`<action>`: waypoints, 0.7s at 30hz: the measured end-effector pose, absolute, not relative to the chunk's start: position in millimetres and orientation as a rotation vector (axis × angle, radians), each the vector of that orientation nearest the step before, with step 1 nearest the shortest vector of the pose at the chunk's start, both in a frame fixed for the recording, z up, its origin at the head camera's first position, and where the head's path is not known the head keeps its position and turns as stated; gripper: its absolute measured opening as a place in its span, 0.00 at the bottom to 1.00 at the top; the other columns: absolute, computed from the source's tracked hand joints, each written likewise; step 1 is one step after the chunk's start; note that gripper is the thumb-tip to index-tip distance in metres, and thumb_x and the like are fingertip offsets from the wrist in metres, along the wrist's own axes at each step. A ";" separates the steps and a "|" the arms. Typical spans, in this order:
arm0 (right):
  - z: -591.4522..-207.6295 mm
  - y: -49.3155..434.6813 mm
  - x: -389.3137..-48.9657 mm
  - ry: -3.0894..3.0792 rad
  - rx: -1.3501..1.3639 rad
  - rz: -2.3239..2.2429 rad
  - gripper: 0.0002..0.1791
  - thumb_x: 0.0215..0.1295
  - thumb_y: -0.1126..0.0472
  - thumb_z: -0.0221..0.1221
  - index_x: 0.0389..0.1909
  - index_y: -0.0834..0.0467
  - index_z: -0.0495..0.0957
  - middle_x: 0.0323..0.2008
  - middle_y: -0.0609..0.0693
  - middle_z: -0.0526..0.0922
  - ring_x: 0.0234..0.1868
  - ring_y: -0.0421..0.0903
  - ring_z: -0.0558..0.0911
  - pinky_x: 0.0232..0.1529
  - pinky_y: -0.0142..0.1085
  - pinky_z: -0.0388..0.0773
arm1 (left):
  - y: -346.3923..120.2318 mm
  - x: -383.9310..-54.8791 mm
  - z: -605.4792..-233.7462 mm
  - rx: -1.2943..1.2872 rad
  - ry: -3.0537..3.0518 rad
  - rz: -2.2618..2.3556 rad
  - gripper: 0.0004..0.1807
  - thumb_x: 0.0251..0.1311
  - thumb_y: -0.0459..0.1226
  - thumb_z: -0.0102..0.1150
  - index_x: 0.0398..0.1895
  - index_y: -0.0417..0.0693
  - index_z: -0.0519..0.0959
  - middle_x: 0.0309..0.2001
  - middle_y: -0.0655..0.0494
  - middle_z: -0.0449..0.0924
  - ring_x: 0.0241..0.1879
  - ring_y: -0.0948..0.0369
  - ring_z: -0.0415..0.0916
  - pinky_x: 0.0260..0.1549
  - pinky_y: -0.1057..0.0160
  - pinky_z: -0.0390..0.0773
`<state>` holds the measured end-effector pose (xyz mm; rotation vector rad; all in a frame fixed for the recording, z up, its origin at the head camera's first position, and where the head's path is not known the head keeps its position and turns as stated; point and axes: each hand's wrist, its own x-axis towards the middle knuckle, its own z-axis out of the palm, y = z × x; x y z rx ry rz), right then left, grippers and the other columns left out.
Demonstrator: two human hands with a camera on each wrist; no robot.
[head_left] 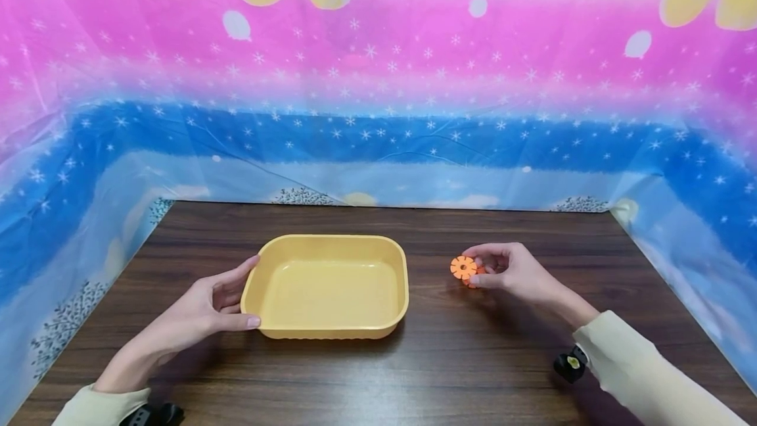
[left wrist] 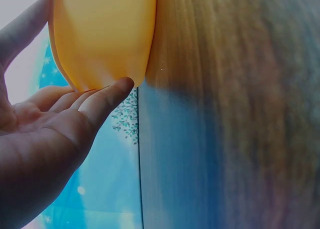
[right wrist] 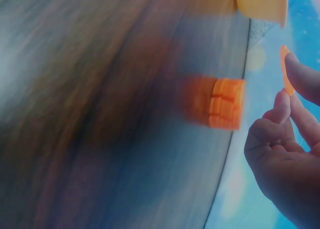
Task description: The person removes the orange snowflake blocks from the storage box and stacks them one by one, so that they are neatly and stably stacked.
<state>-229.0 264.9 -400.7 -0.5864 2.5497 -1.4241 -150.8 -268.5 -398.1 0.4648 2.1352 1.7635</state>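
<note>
My left hand (head_left: 198, 307) grips the left end of a yellow plastic tray (head_left: 331, 329), thumb at the near corner and index finger along the far side. In the left wrist view the tray (left wrist: 107, 34) shows side-on, with fingers against its wall. My right hand (head_left: 520, 275) pinches a notched orange disc (head_left: 458, 269), a flower-like building piece with a hole in its middle. The right wrist view has this disc (right wrist: 286, 71) edge-on between thumb and fingers. Below it, a short stack of orange discs (right wrist: 226, 104) stands on the table, partly covered by the hand in the head view.
The dark wood-grain table (head_left: 414, 386) carries the tray and the stack. A printed cloth (head_left: 378, 137) in pink and blue with snowflakes surrounds its back and sides. A black wrist strap (head_left: 570, 363) hangs at the right sleeve.
</note>
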 end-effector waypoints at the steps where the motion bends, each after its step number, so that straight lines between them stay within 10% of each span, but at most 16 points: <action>1: -401.9 266.6 -228.9 2.556 -0.582 -1.426 0.24 0.62 0.66 0.75 0.59 0.65 0.83 0.38 0.56 0.81 0.34 0.47 0.77 0.32 0.31 0.76 | -268.7 -150.6 -397.7 0.460 2.137 1.762 0.55 0.65 0.29 0.72 0.86 0.39 0.44 0.82 0.34 0.46 0.72 0.45 0.66 0.56 0.63 0.81; 21: -416.9 294.9 -229.0 2.616 -0.495 -1.418 0.24 0.64 0.65 0.74 0.60 0.66 0.83 0.41 0.60 0.79 0.29 0.45 0.72 0.25 0.32 0.68 | -266.9 -151.4 -398.0 0.450 2.186 1.743 0.56 0.63 0.30 0.74 0.86 0.40 0.46 0.83 0.38 0.47 0.75 0.41 0.59 0.58 0.65 0.79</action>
